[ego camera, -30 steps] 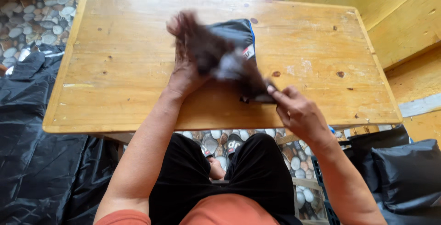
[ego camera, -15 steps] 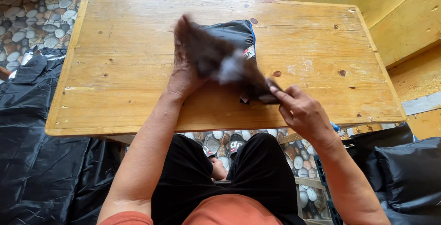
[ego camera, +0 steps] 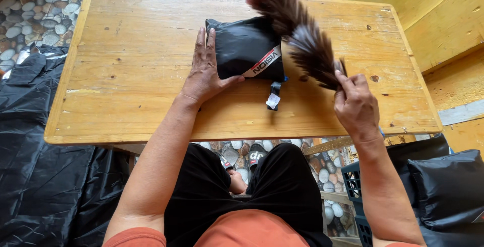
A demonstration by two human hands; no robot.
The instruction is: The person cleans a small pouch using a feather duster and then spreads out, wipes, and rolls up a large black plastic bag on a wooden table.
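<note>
Dusting underway: left hand (ego camera: 204,73) flat, steadying black pouch (ego camera: 247,47); right hand (ego camera: 355,106) clamps feather duster (ego camera: 297,30), lifted right; another sweep seems due.

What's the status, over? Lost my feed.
Left hand flat against black pouch on wooden table. Right hand grips feather duster, raised over pouch. Nothing in the way.

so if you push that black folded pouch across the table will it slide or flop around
The black pouch looks like soft, smooth fabric, so it would probably slide easily on the wooden table. It likely sags if lifted by one edge. Its hanging tag would trail. The left hand rests against it, the right hand grips a feather duster.
</note>
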